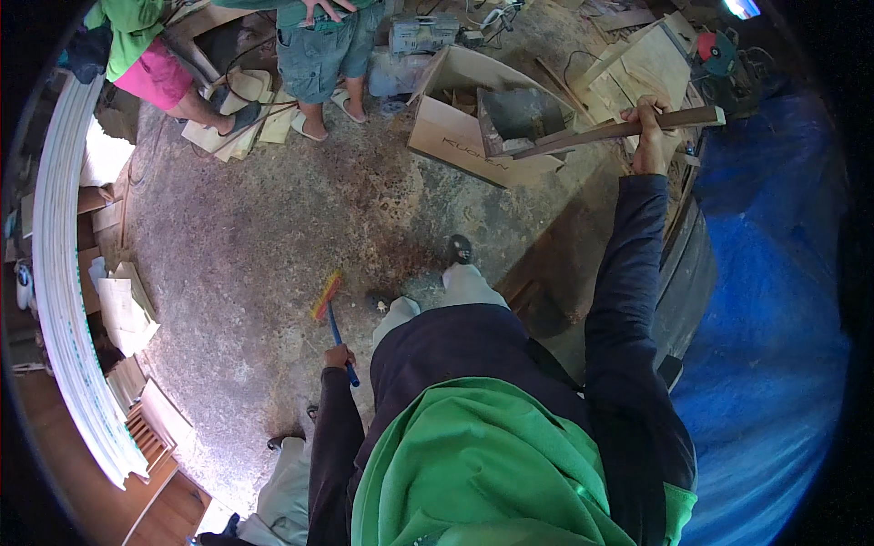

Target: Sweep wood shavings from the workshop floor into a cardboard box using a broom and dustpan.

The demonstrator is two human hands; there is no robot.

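Observation:
My left hand (340, 357) is closed round the blue handle of a small broom (326, 296), whose red and yellow bristles hang over the floor beside my left foot. On the far right, my right arm is stretched out. My right hand (652, 136) grips the long wooden handle of a dustpan (526, 116). The pan is grey and looks like metal. It is tilted over an open cardboard box (460, 150), overlapping its right part. Brown scraps show inside the box, left of the pan. I cannot make out whether anything lies in the pan.
Two people stand at the far left, one in pink shorts (164, 77), one in grey shorts (320, 55). Behind the box are a grey machine (423, 35) and wood pieces (637, 73). A blue tarp (765, 291) covers the right side. Long white boards (68, 273) line the left.

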